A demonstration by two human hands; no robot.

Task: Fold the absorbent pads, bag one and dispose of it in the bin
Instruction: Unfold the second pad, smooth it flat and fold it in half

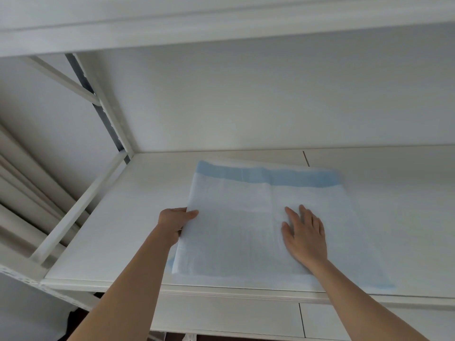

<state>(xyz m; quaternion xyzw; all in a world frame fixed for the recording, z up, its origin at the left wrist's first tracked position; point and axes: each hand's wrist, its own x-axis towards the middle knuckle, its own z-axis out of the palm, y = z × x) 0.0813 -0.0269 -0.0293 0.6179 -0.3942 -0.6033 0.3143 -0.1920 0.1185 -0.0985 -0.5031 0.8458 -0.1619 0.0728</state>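
Observation:
A white absorbent pad (236, 217) with a pale blue band along its far edge lies flat on a white shelf board (110, 230). More blue shows at its near right corner. My left hand (173, 221) grips the pad's left edge, thumb on top and fingers beneath, lifting that edge a little. My right hand (305, 236) lies flat on the pad's right half, fingers straight and spread, pressing it down.
The shelf belongs to a white metal rack with an upright post (105, 104) at the back left and another shelf (221, 28) overhead. A white wall stands behind. A lower shelf (246, 316) shows beneath the front edge.

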